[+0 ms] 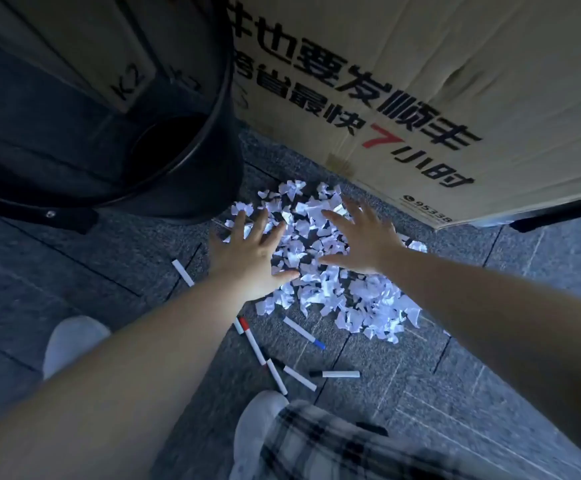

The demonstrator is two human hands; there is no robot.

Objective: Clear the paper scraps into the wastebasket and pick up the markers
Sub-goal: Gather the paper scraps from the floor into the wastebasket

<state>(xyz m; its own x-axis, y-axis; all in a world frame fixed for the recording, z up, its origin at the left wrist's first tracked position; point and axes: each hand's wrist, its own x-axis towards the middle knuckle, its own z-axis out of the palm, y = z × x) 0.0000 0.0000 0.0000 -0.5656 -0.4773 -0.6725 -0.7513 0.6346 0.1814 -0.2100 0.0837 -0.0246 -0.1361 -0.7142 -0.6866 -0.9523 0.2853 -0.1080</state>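
Six markers show on the floor [490,393], maybe a seventh: one white barrel [183,273] left of my left wrist, a red-capped marker [252,339] partly under my left forearm, a blue-tipped marker [304,333] just below the scraps, two black-capped markers [294,373] crossing near my shoe, and one more black-capped marker [334,374] lying level to their right. Another dark stick [372,428] by my plaid trouser leg — cannot tell if it is a marker.

Paper scraps [361,299]: one loose heap of white torn bits, too many to count, spread on the grey floor between the wastebasket [164,174] and the cardboard box [438,81]. One wastebasket, black, round, open mouth up, standing just left of the heap's far edge. One box, printed in black with a red 7, leaning in behind the heap.

Grip, left hand [247,258]: fingers fanned wide, palm down, over the heap's left side, holding nothing. Right hand [365,240]: likewise splayed flat, palm down over the heap's middle — nothing pinched. Whether the palms press the paper or hover just above it, I cannot tell.
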